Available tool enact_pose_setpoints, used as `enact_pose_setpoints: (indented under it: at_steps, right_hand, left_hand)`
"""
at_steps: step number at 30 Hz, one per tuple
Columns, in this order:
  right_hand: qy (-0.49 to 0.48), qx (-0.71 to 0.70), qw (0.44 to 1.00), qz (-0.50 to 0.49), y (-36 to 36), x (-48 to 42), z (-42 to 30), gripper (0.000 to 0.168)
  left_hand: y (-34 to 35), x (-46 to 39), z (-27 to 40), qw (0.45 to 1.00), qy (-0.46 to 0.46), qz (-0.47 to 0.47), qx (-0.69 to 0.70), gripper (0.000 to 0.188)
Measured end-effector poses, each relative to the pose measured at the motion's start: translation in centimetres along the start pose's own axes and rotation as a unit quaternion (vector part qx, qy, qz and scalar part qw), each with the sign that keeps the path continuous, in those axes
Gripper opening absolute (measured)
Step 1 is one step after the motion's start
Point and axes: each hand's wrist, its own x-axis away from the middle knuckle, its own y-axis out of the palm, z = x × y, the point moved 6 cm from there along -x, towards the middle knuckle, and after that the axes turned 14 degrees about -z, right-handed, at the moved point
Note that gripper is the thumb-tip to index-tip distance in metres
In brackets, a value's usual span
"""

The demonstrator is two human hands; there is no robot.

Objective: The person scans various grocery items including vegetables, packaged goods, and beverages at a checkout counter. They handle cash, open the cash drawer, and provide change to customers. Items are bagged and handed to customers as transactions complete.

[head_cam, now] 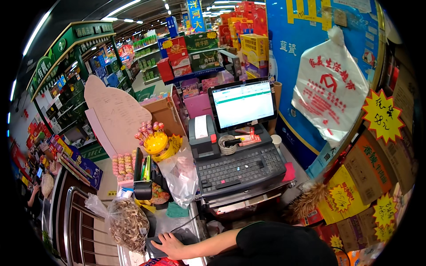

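My right hand [170, 246] reaches across to the left along the lower edge of the view, its fingers spread. It rests on a flat dark device [153, 248] on the metal counter [164, 223]. Just left of the fingers stands a tied clear plastic bag of brown dried food [128, 224], with a small label. Below the hand is part of a red package [158, 262]. A folded green cloth [177, 209] lies above it, near a dark cord. My left hand is out of view.
A keyboard [238, 169], a lit monitor [244, 104] and a receipt printer [202, 136] stand ahead. Lollipops in a yellow holder [156, 143] and a clear plastic bag [181, 173] crowd the counter. Metal rails [71, 212] run left. Cartons [369, 166] and a feather duster [308, 201] are right.
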Motion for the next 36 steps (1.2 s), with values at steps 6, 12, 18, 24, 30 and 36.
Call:
enact_pose_setpoints:
  at_steps: [6, 12, 18, 24, 30, 36]
  right_hand:
    - [-0.013, 0.082, 0.995, 0.056, 3.2, 0.4, -1.5, 0.089]
    - [-0.022, 0.132, 0.991, 0.032, 1.9, 0.7, -2.5, 0.083]
    - [-0.08, 0.126, 0.989, 0.017, 1.3, 0.5, -5.0, 0.094]
    - [-0.04, 0.149, 0.987, -0.033, -0.3, 0.6, -5.7, 0.089]
    - [-0.005, 0.184, 0.983, -0.021, 1.0, 0.6, -5.2, 0.097]
    - [-0.035, 0.225, 0.973, -0.032, 1.9, -0.6, -6.0, 0.098]
  left_hand:
    - [-0.7, 0.4, 0.1, 1.0, 0.0, -0.002, 0.013, 0.035]
    - [-1.7, 1.2, 0.1, 0.999, 0.005, 0.005, 0.037, 0.034]
    - [-6.4, 4.0, 0.5, 0.992, 0.037, 0.06, 0.104, 0.034]
    - [-10.7, 5.6, -2.7, 0.952, 0.088, 0.241, 0.17, 0.015]
    - [-11.0, 5.6, -2.5, 0.955, 0.021, 0.294, -0.006, 0.035]
    - [-12.4, 4.3, -4.0, 0.937, 0.101, 0.334, -0.026, 0.036]
